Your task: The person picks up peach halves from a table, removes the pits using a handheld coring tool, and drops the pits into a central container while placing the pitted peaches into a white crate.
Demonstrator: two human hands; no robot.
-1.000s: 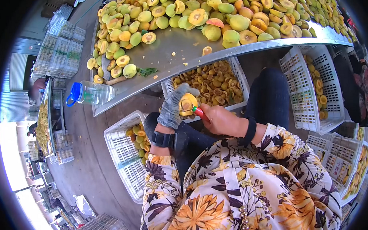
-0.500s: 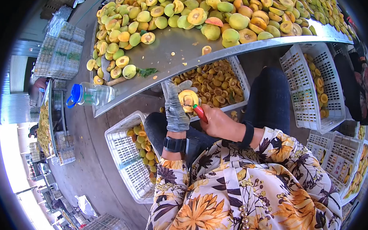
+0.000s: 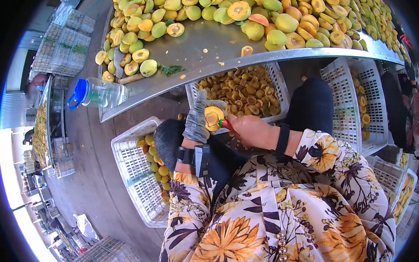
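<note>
My left hand (image 3: 197,119), in a grey knitted glove, holds a halved yellow peach (image 3: 213,118) with its cut face turned up. The thumb stands up beside the fruit, and the other fingers are mostly hidden behind it. My bare right hand (image 3: 253,130) is closed round a small tool with a red handle and green collar (image 3: 226,124). That tool's tip meets the right side of the peach half; its working end cannot be made out. Just beyond both hands, a white crate (image 3: 281,94) of scooped peach halves (image 3: 243,90) stands under the table edge.
A metal table (image 3: 194,45) bears many whole and halved peaches (image 3: 287,24). A blue-capped plastic bottle (image 3: 102,92) stands at its left corner. Crates of fruit flank my legs, one on the left (image 3: 134,160) and one on the right (image 3: 376,104). Another person (image 3: 37,84) is far left.
The view has shifted slightly, with the table lower in frame. Both hands stay together at the peach half, whose cut face has turned a little. The tool remains against its right side.
</note>
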